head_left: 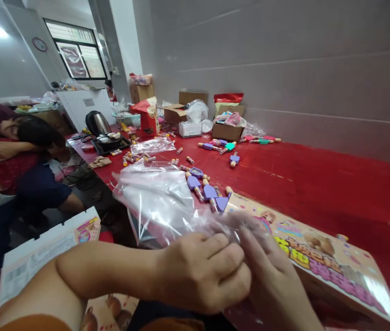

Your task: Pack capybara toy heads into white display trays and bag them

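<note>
A transparent plastic bag (160, 193) spreads over the table edge in front of me, its near end bunched at my hands. My left hand (208, 271) is closed, fingers curled round the gathered plastic. Pressed close beside it, my right hand (274, 271) has its fingers around the same plastic, its fingertips smeared by motion. Just beyond lie purple shovel-shaped toys (210, 192) with small candy tubes. A printed cardboard box (322, 253) stands to the right of my right hand.
A red-covered table (312, 179) runs along a grey wall. Farther back are an electric kettle (98, 122), a black tray (110, 146), a red bag (149, 117) and an open carton (228, 132). People (19, 151) sit at left; a white carton (48, 253) is below my left arm.
</note>
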Motion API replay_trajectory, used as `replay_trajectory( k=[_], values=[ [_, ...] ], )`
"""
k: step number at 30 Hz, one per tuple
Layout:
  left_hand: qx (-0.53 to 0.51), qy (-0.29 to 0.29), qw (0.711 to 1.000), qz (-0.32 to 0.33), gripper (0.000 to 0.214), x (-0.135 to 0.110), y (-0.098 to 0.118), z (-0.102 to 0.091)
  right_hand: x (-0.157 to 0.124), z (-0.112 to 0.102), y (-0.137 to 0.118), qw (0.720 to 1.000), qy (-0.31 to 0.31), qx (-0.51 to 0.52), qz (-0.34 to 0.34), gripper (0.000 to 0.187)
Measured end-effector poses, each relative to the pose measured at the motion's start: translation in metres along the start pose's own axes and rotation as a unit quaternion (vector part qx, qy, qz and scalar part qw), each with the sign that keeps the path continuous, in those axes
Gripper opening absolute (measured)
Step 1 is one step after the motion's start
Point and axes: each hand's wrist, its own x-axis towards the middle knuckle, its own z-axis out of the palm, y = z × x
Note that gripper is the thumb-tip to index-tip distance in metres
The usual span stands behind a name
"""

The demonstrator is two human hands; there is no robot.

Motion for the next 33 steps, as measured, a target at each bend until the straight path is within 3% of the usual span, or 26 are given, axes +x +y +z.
replay_trajectory(
  k=[2, 4, 6, 8, 11, 13, 15, 17, 18, 19, 21, 23, 25, 26, 27, 30, 31, 33],
  values=[
    [-0.037, 0.006, 0.997, -0.061, 0.012, -0.013, 0.0, -0.006, 0.004, 0.018, 0.008, 0.996, 0.004, 0.085, 0.035, 0.036],
    [-0.028, 0.009, 0.988, -0.152, 0.027, -0.027, -0.009, -0.018, 0.006, 0.026, 0.014, 0.995, 0.022, 0.096, 0.009, 0.03],
    [-0.044, -0.052, 0.968, -0.243, 0.05, -0.04, -0.017, -0.032, 0.006, 0.03, 0.015, 0.996, 0.024, 0.064, -0.055, 0.024],
    [-0.112, -0.151, 0.917, -0.351, 0.063, -0.051, -0.02, -0.044, 0.006, 0.035, 0.012, 0.993, 0.025, 0.048, -0.109, 0.018],
    [-0.241, -0.255, 0.784, -0.512, 0.04, -0.063, -0.017, -0.052, 0.011, 0.046, 0.007, 0.988, 0.027, 0.075, -0.13, 0.015],
    [-0.362, -0.258, 0.682, -0.581, 0.028, -0.07, -0.015, -0.054, 0.017, 0.052, 0.007, 0.987, 0.023, 0.065, -0.143, 0.017],
    [-0.482, -0.193, 0.559, -0.647, 0.039, -0.077, -0.013, -0.054, 0.021, 0.056, 0.01, 0.981, 0.055, -0.013, -0.186, 0.025],
    [-0.56, -0.089, 0.435, -0.699, 0.049, -0.084, -0.013, -0.054, 0.019, 0.058, 0.014, 0.955, 0.116, -0.124, -0.245, 0.037],
    [-0.585, -0.04, 0.393, -0.708, 0.052, -0.087, -0.013, -0.054, 0.015, 0.059, 0.016, 0.94, 0.128, -0.165, -0.271, 0.038],
    [-0.61, -0.004, 0.367, -0.702, 0.054, -0.089, -0.012, -0.053, 0.008, 0.061, 0.018, 0.933, 0.114, -0.184, -0.288, 0.036],
    [-0.658, 0.025, 0.355, -0.663, 0.053, -0.092, -0.01, -0.05, -0.006, 0.067, 0.022, 0.948, 0.017, -0.155, -0.276, 0.031],
    [-0.7, 0.026, 0.35, -0.622, 0.053, -0.091, -0.006, -0.045, -0.018, 0.077, 0.028, 0.973, -0.089, -0.068, -0.2, 0.031],
    [-0.716, 0.026, 0.34, -0.609, 0.054, -0.089, 0.001, -0.038, -0.023, 0.085, 0.036, 0.984, -0.115, -0.022, -0.137, 0.023],
    [-0.705, 0.035, 0.35, -0.615, 0.055, -0.087, 0.006, -0.034, -0.023, 0.087, 0.041, 0.985, -0.103, -0.026, -0.137, 0.017],
    [-0.677, 0.044, 0.379, -0.629, 0.061, -0.085, 0.012, -0.03, -0.023, 0.088, 0.045, 0.983, -0.087, -0.042, -0.159, 0.013],
    [-0.537, 0.077, 0.504, -0.673, 0.077, -0.083, 0.031, -0.018, -0.022, 0.081, 0.056, 0.958, -0.07, -0.079, -0.265, 0.011],
    [-0.509, 0.087, 0.523, -0.678, 0.071, -0.084, 0.035, -0.014, -0.022, 0.078, 0.059, 0.956, -0.078, -0.08, -0.273, 0.011],
    [-0.499, 0.105, 0.524, -0.683, 0.054, -0.089, 0.039, -0.006, -0.023, 0.07, 0.065, 0.963, -0.088, -0.072, -0.243, 0.014]
  ],
)
